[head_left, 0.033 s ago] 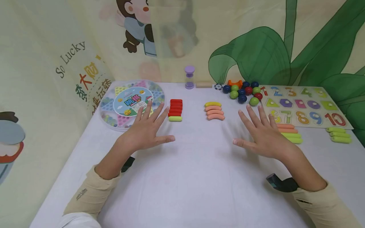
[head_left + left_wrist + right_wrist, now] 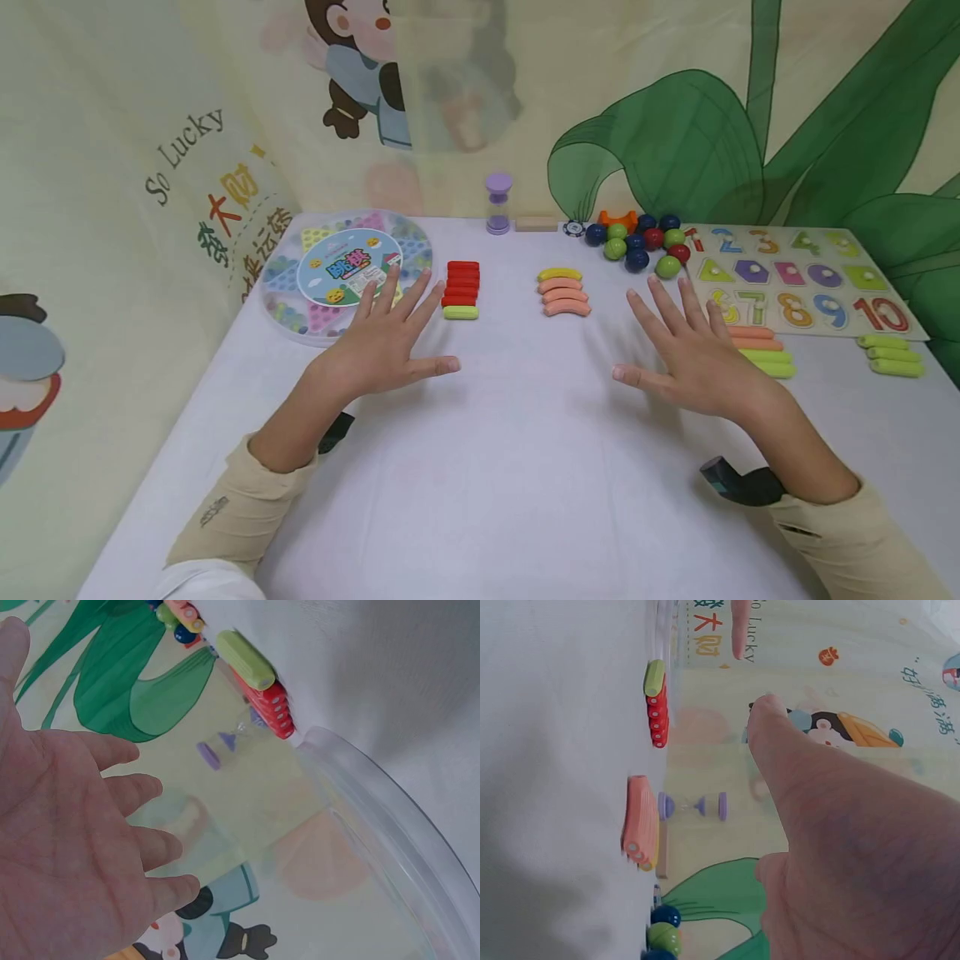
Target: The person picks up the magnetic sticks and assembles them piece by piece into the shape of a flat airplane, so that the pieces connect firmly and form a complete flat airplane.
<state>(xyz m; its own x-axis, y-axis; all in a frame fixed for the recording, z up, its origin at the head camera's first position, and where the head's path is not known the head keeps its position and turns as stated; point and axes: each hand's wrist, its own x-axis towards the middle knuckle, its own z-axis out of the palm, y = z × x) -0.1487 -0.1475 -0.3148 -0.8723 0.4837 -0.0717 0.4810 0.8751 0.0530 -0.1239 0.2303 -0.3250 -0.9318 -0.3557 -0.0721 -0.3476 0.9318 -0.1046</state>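
Observation:
Both hands hover over the white table with fingers spread and nothing in them. My left hand (image 2: 382,346) overlaps the near edge of a round, clear-lidded board game (image 2: 300,327). To its right lies a column of several red sticks (image 2: 462,283) with one light-green stick (image 2: 461,312) at the near end. My right hand (image 2: 697,367) is beside pink and green sticks (image 2: 767,357), partly covering them. Between the hands, farther back, one yellow curved piece (image 2: 560,273) and three pink curved pieces (image 2: 566,296) lie in a column. The left palm (image 2: 67,840) fills the left wrist view's left side.
Along the back stand a purple sand timer (image 2: 498,204), a wooden block (image 2: 536,224) and a poker chip (image 2: 574,228). Coloured balls (image 2: 637,260) cluster by an orange piece (image 2: 619,220). A number puzzle board (image 2: 795,271) lies right, with three green sticks (image 2: 895,355) at its near corner.

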